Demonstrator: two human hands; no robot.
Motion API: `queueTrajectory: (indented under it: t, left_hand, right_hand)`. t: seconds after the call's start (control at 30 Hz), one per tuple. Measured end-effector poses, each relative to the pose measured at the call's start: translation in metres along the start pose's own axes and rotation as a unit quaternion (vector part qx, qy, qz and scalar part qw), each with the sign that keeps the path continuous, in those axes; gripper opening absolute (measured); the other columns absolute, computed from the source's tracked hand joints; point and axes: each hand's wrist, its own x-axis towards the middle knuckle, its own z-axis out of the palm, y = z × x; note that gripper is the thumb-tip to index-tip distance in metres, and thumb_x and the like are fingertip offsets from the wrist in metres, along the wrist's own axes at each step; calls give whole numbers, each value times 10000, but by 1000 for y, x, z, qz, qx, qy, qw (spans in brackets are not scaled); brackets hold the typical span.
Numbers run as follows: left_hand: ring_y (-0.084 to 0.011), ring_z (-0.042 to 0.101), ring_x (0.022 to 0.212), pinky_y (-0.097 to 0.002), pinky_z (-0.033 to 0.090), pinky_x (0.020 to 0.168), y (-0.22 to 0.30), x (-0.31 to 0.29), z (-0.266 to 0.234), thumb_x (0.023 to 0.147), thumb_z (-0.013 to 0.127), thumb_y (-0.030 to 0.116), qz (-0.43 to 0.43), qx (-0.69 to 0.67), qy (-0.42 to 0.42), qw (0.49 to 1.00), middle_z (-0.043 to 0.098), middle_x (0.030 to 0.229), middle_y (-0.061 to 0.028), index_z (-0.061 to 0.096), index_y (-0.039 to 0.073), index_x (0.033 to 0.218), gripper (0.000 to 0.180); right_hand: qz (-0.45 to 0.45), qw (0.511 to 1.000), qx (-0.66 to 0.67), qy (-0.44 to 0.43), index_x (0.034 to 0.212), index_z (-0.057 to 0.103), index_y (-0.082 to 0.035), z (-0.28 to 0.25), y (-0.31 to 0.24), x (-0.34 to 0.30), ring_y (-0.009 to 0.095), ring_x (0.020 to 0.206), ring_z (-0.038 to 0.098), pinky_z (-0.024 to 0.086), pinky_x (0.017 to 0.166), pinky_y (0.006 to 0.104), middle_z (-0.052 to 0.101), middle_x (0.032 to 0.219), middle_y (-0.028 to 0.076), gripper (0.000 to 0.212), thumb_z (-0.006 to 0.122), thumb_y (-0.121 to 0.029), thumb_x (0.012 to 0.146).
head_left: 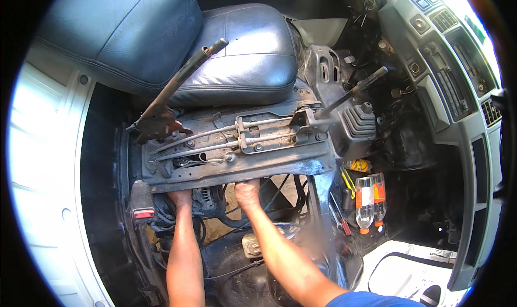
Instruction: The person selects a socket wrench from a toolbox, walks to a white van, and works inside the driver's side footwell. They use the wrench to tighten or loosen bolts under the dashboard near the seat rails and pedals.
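Observation:
Both of my arms reach into an opened vehicle floor, under the front edge of a dirty dark metal crossmember (242, 170). My left hand (181, 198) goes beneath that edge, beside a ribbed metal engine part (203, 198); its fingers are hidden. To its right, my right hand (247, 193) is curled just below the same edge, its fingertips out of sight, so what it grips cannot be made out. Two metal rods or cables (202, 139) run along the crossmember's top to a bracket near the gear lever (355, 90).
A tall handbrake lever (180, 81) rises at the left, before a black seat (237, 65). A seat-belt buckle (143, 205) stands left of my hands. At right lie plastic bottles (365, 205), yellow-handled pliers (348, 182) and a red-handled screwdriver (344, 225). The dashboard (452, 86) borders the right.

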Motion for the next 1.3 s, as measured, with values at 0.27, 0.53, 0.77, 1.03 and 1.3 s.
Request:
queueTrajectory:
  t: [0.27,0.53,0.77,1.03,1.3]
  left_hand:
    - [-344,640,1051,-444,466,961,-66,-2,29,870,709,265,-16,-43,53,998,700,1099,-184,665,16,1110,349]
    - [-339,631,1111,-444,461,986,-24,-4,5,883,699,266,-15,-8,-10,1000,692,1156,-175,665,23,1137,352]
    - [-358,627,1142,-454,458,997,1,1,-1,816,775,316,-55,30,-28,998,689,1185,-183,664,39,1172,465]
    - [-309,655,958,-423,487,906,-3,-1,1,913,639,263,-101,-167,14,981,714,979,-145,687,21,1021,269]
    - [-342,614,1117,-449,428,1018,-10,0,10,867,696,292,-13,-46,49,998,700,1103,-172,694,45,1068,318]
  right_hand:
    - [399,884,226,-86,1018,525,-2,12,-74,-64,116,688,637,556,615,278,636,809,67,238,710,-112,916]
    - [322,937,137,4,1052,559,-13,13,-57,-41,112,714,604,493,646,270,673,878,97,160,609,-137,963]
    - [316,781,533,77,1224,563,-97,5,6,14,165,1056,607,491,977,374,638,1140,19,362,710,-225,919]
    - [371,811,412,-188,1142,518,-26,19,-95,-83,122,686,650,534,605,250,623,849,30,333,721,-1,879]
    - [257,840,464,116,1173,597,-61,12,-18,-4,167,972,620,511,880,323,645,1081,53,213,615,-146,979]
